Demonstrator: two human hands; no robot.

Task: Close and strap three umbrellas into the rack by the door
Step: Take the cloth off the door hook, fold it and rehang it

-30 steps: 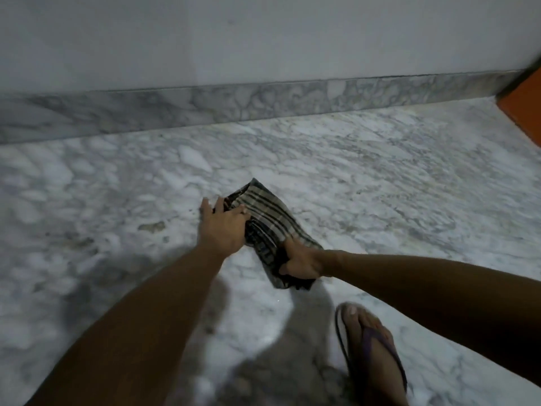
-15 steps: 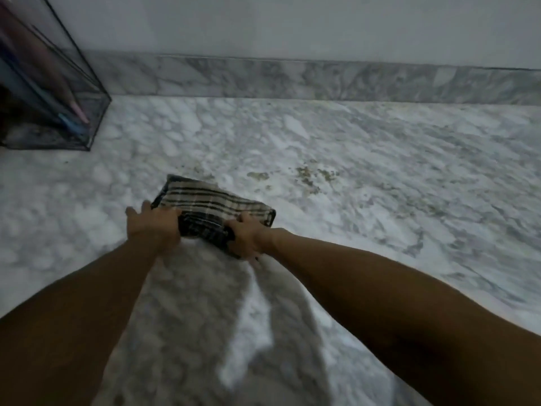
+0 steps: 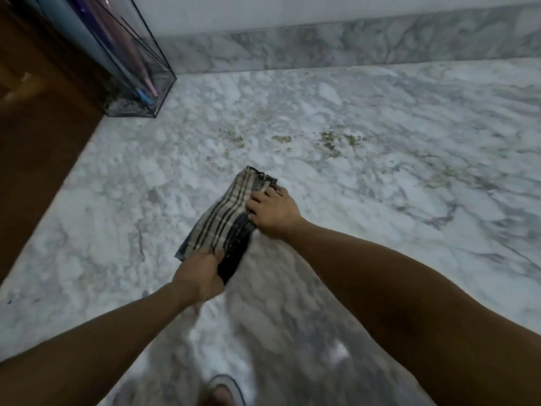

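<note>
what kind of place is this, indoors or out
Probably indoors, an entryway: a marble floor with matching skirting, and a clear rack holding umbrellas beside a brown door.

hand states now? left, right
Left hand: grips the near end of the striped folded umbrella.
Right hand: fingers curled onto the umbrella's far end, holding it.

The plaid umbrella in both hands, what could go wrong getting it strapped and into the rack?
The left hand grips only one end of the plaid umbrella and the right hand lies over its side, so loose folds may spring open. No strap shows. The rack already holds umbrellas, so this one may snag.
</note>
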